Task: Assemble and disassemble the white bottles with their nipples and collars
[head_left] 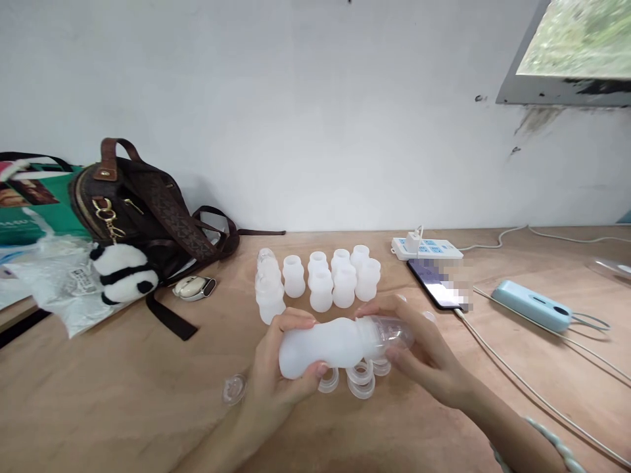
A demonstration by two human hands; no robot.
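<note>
Nearest my view, the left hand (276, 368) is closed around the base end of a milky white soft bottle (325, 345), which lies on its side just above the wooden table (123, 407). The right hand (428, 361) pinches the bottle's other end, fingers curled around its clear domed cap (389, 330); the palm is turned away from me, so I cannot see how the thumb sits. Clear plastic rings (361, 382) lie on the table under the bottle, partly hidden by it. Sweeping from the left edge: a green bag (29, 210) is cut off by the frame, then a crumpled clear plastic bag (54, 279), a brown leather handbag (142, 210), a black-and-white panda plush (123, 272), and a small oval white device (194, 287) I cannot identify. One loose clear cap (234, 387) sits near my left wrist. A cluster of matching white bottles (320, 279) stands behind the hands. Further right are a white power strip (426, 248), a dark phone (436, 279) with its screen blurred, and a pale blue oblong gadget (531, 305).
</note>
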